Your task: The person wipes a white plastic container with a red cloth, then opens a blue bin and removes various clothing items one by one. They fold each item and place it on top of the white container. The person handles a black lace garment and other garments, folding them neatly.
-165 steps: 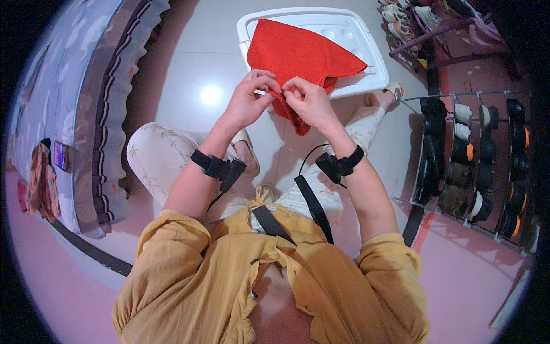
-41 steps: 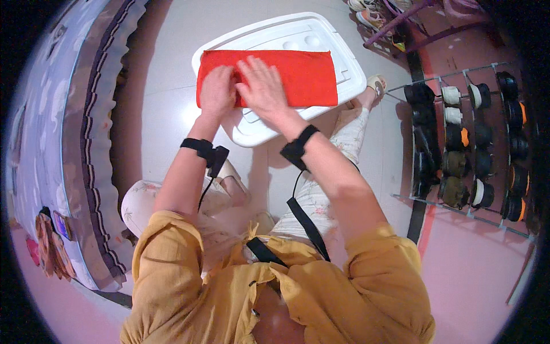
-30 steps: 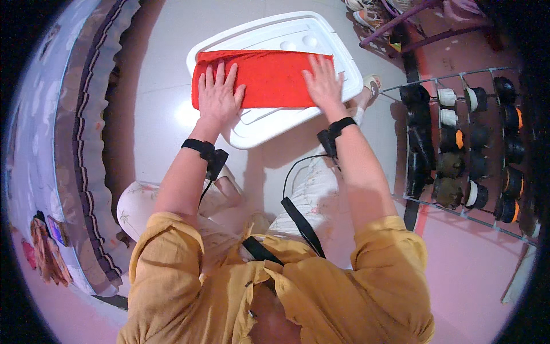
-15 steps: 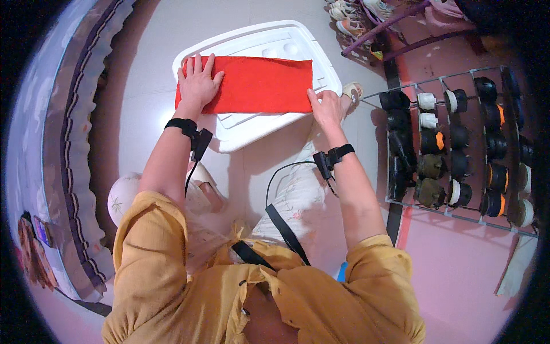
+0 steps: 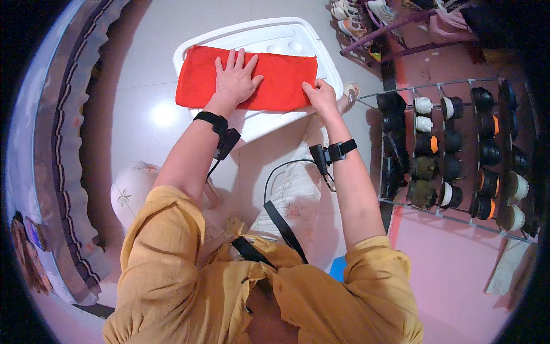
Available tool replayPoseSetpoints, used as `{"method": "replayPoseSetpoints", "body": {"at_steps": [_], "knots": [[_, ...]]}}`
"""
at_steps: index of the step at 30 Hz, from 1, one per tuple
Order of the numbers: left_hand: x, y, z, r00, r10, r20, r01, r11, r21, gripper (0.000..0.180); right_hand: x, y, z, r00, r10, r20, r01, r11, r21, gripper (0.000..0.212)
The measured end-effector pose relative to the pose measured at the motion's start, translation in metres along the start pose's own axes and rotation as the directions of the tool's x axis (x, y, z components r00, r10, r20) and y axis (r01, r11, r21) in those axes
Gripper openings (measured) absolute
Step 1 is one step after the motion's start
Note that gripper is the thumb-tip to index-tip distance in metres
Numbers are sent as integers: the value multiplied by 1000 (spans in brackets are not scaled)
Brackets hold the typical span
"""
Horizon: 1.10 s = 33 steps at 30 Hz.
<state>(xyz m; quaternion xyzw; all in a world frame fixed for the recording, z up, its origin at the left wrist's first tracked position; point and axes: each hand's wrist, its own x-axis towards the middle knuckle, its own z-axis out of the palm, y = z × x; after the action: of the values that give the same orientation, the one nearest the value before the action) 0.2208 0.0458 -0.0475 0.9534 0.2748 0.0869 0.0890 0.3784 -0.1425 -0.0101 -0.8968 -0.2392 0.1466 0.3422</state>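
Note:
A red folded cloth (image 5: 281, 77) lies flat across a white plastic lid (image 5: 252, 30) with rounded corners, its left end reaching out past the lid's edge. Fingers spread, my left hand (image 5: 235, 83) rests flat on the cloth a little left of its middle and holds nothing. At the cloth's right end, my right hand (image 5: 321, 96) is closed, thumb and forefinger pinching the edge near the lower corner. The fingertips there are partly hidden.
A wire shoe rack (image 5: 444, 155) full of dark and white shoes stands to the right. More shoes (image 5: 350, 26) sit on a purple-framed rack at the upper right. A bed with a frilled cover (image 5: 71, 149) runs along the left. My knees flank the floor below the lid.
My left hand has slid from the cloth's left end toward its middle, still flat. The cloth's left end now sits slightly higher. My right hand has curled more tightly at the right edge.

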Motion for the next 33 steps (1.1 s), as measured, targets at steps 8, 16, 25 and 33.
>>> {"method": "replayPoseSetpoints", "body": {"at_steps": [8,16,25,33], "knots": [[-6,-38,-26,973,-126,-194,111,990,-85,55,9,24,10,989,147,-29,-149,962,-231,48],[-15,-97,-41,841,-474,-260,323,826,-462,54,4,-10,7,984,133,122,-147,982,117,41],[-18,-144,-25,697,-712,87,329,210,-921,54,-53,-184,104,889,-413,197,451,866,-216,44],[-20,-147,-16,772,-626,105,292,204,-934,60,-77,-161,127,639,-709,300,769,595,-233,61]]}}
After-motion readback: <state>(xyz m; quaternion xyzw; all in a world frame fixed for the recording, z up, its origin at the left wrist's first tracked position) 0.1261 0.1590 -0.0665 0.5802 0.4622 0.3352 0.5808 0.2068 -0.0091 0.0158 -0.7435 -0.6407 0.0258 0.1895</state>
